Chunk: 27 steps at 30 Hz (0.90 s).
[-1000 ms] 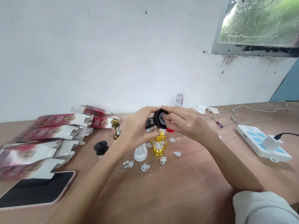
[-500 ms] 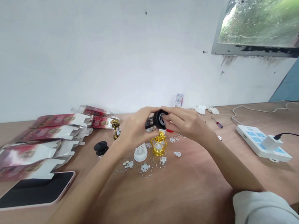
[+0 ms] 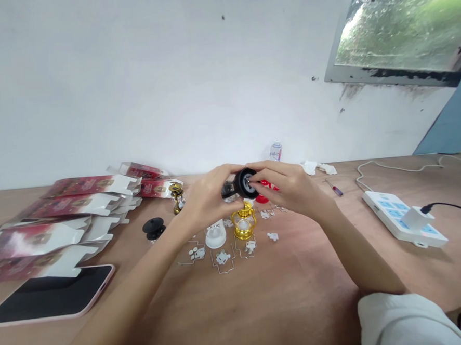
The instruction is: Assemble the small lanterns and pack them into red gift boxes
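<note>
My left hand (image 3: 212, 195) is wrapped round a small black lantern (image 3: 239, 184), its round hollow base turned toward me. Fingertips of my right hand (image 3: 289, 185) are pinched at the middle of that base; whatever they hold there is too small to make out. Below the hands stands a gold lantern (image 3: 244, 225) with a clear body. Beside it is a white lantern part (image 3: 215, 235), and a red lantern (image 3: 263, 192) shows partly behind my right hand. Bent wires (image 3: 224, 269) and small white pieces (image 3: 272, 236) lie around them.
Flattened red and white boxes (image 3: 80, 203) are piled at the left, near a phone (image 3: 46, 295). A black lantern top (image 3: 153, 227) and a bronze lantern (image 3: 176, 196) stand nearby. To the right are a screwdriver (image 3: 337, 190), crumpled tissue (image 3: 310, 167) and a power strip (image 3: 397, 217). A bottle (image 3: 276, 151) stands by the wall.
My right fingers have shifted slightly at the lantern's base, showing more of its inside. More of the red lantern shows behind my right hand. The left hand keeps its hold.
</note>
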Each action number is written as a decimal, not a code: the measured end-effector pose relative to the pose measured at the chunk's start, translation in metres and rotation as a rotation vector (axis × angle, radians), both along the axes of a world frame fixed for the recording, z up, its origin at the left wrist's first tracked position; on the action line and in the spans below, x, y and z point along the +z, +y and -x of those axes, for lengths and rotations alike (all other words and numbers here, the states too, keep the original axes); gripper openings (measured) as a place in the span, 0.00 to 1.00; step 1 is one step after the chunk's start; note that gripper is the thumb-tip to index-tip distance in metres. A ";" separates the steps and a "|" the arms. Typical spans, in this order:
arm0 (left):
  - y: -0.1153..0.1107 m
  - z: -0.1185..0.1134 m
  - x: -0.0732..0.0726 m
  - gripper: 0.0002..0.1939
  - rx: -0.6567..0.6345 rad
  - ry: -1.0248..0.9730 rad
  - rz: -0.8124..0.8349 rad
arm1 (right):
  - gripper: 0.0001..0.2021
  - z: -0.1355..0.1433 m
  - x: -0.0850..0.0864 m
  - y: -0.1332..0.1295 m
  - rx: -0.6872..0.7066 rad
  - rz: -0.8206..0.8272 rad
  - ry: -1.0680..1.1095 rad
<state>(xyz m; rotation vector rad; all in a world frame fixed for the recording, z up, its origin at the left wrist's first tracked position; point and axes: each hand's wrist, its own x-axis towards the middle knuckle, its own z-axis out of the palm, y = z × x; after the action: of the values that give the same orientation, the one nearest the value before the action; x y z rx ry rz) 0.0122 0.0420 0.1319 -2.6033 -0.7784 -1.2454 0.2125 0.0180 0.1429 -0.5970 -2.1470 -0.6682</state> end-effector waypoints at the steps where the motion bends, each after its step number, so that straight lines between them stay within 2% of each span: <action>1: 0.000 0.000 0.000 0.27 -0.003 0.001 0.003 | 0.09 0.000 0.001 0.000 0.006 0.019 0.002; 15: -0.003 -0.008 -0.002 0.24 -0.218 -0.157 0.224 | 0.04 -0.008 0.005 0.000 0.080 0.294 0.045; 27: -0.007 -0.009 0.000 0.22 -0.226 -0.197 0.276 | 0.04 -0.005 0.010 -0.003 0.102 0.207 0.091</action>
<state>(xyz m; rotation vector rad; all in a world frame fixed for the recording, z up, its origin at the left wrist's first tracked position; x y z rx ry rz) 0.0215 0.0354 0.1321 -2.8859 -0.7519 -1.5797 0.2172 0.0151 0.1534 -0.6107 -2.1599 -0.3590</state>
